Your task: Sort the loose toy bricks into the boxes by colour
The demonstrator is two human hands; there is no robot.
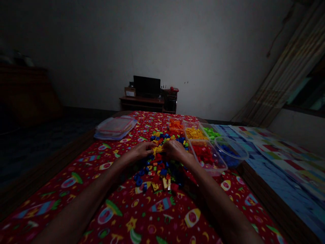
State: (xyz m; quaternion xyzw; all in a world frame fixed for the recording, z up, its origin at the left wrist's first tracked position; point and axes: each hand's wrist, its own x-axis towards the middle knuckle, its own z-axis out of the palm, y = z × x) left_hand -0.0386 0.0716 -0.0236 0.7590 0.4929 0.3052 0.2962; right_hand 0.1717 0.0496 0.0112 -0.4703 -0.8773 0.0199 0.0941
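A loose pile of small plastic toy bricks (pixel 162 172) in blue, red, yellow, green and orange lies on the red patterned cloth. At the pile's far half, my left hand (pixel 144 149) reaches in from the left, its fingers closed at a cluster of yellow toy bricks (pixel 157 149). Just right of that cluster, my right hand (pixel 175 150) bends down over the pile with its fingers curled. Its fingertips are partly hidden by the hand itself, so what they grip cannot be made out. The two hands are only a small gap apart.
Right of the pile stand clear tubs of sorted bricks: orange (pixel 176 124), yellow (pixel 196 133), green (pixel 211 133), red (pixel 203 153) and blue (pixel 230 154). Stacked plastic lids (pixel 115 127) lie at the far left. A bed (pixel 274 152) adjoins the right side. The room is dim.
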